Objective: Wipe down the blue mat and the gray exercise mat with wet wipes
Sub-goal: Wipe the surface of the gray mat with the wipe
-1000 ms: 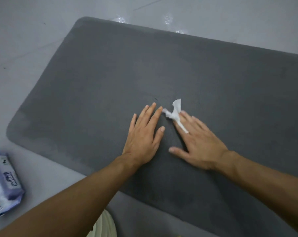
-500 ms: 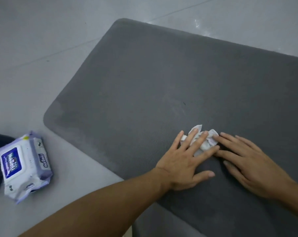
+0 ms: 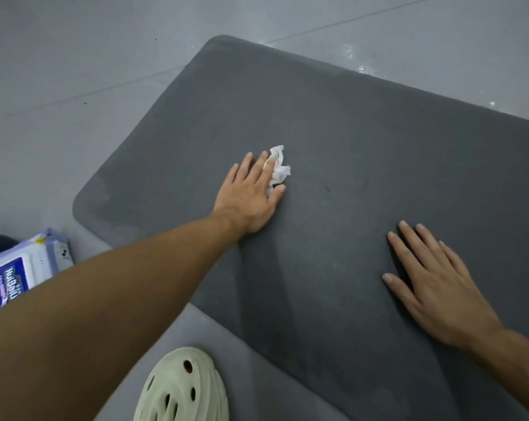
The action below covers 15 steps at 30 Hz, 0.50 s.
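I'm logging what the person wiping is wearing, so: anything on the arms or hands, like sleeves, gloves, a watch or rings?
Nothing worn shows. The left forearm and right forearm are bare to the frame edge, no sleeve or cuff in view. The left hand and right hand have no gloves; no watch, bracelet or ring shows on wrists or fingers. Nails look short and unpainted.

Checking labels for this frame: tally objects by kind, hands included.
Mat: 1
Wipe: 1
Wipe pack: 1
Shoe: 1
Hands: 2 (left hand, right hand)
Total: 6
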{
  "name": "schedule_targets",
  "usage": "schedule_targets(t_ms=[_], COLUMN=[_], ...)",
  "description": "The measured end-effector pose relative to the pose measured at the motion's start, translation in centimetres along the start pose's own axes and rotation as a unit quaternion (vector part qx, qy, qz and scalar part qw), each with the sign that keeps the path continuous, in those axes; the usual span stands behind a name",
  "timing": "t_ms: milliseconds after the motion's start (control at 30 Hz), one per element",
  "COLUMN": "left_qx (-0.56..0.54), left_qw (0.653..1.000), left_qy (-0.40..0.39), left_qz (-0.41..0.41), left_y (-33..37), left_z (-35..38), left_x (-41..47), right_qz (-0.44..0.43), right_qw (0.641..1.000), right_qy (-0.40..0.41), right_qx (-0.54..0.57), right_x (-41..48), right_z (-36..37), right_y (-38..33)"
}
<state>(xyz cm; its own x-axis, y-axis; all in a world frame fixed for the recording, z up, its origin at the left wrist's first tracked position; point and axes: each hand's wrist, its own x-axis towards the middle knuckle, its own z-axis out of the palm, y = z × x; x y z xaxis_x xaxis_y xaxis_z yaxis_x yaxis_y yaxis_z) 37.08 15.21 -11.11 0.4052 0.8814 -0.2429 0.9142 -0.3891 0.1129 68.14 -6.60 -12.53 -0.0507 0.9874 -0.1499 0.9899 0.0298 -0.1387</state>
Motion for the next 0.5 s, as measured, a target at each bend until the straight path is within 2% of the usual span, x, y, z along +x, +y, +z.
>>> schedule_targets(t_ms=[67,167,267,333,433,500], left_qx=[-0.016,-0.018,-0.026,0.022,0.105,0.116], left_qw=[0.999,0.985,0.951,0.923,0.888,0.886], left_qy=[-0.011,-0.027,-0.039,-0.046,-0.042,-0.033], left_qz=[0.047,0.171,0.304,0.382,0.445,0.448], left_y=[-1.0,0.8,5.1,7.9,8.8,7.3], left_z=[0.1,1.0,2.0,3.0,4.6,4.4], left_x=[-0.6,-3.3,-7.1,-10.1,-13.7,-13.8], right_qz=[0.018,0.044,0.058,0.052,0.051,0.058], right_qw=[1.000,0.998,0.998,0.998,0.998,0.998], right_qy=[0.011,0.028,0.031,0.024,0.000,-0.008], right_qx=[0.011,0.021,0.020,0.018,0.025,0.032], right_x=[0.0,0.2,0.2,0.0,0.0,0.1], right_z=[0.4,0.8,1.0,0.9,0.7,0.5], right_y=[-0.8,-1.9,-2.0,-1.9,-1.6,-1.7])
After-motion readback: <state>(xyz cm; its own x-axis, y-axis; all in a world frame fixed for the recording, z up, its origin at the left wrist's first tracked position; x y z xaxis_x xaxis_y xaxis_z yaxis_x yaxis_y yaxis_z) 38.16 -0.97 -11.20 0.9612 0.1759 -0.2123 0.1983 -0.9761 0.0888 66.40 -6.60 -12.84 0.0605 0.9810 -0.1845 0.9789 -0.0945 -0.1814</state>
